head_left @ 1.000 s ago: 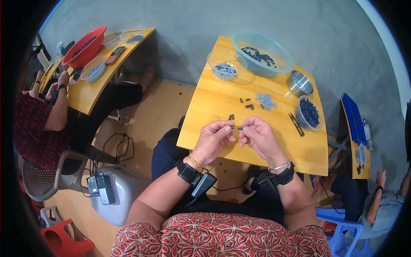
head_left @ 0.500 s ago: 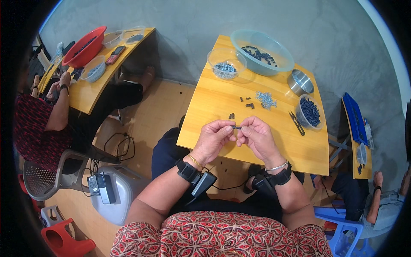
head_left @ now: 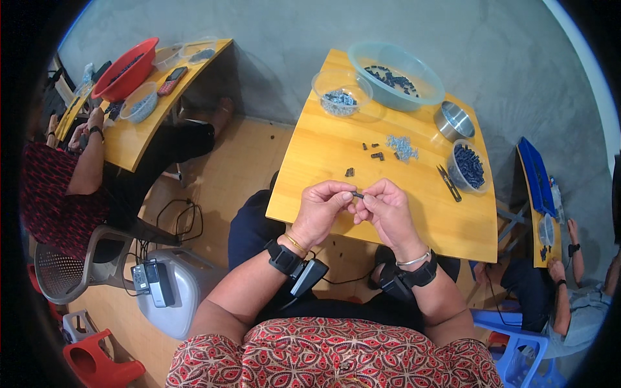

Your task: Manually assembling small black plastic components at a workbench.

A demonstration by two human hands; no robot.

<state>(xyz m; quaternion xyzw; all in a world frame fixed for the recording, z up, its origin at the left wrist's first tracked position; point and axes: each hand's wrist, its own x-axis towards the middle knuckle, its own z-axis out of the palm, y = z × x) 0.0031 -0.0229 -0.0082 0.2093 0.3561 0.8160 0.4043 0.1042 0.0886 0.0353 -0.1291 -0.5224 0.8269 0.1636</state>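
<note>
Between my hands, above the near part of the yellow table (head_left: 310, 152), is a small black plastic piece (head_left: 358, 194). My left hand (head_left: 323, 205) pinches one end of it and my right hand (head_left: 387, 210) pinches the other. The fingers hide most of the piece. Just beyond them lies a small dark part (head_left: 350, 172). Farther off, a few black pieces (head_left: 377, 156) lie beside a pile of small silvery metal parts (head_left: 402, 148). Black snips (head_left: 449, 183) rest to the right of my right hand.
A pale green basin (head_left: 424, 98) of black pieces, a clear bowl (head_left: 336, 88) of metal parts, a steel bowl (head_left: 454, 121) and a tub of black pieces (head_left: 467, 167) stand along the table's far and right sides. Other people work at tables left and right.
The black piece has tilted slightly between my fingers, and my right hand has shifted a little. At the right, the other person's hands have moved toward their table.
</note>
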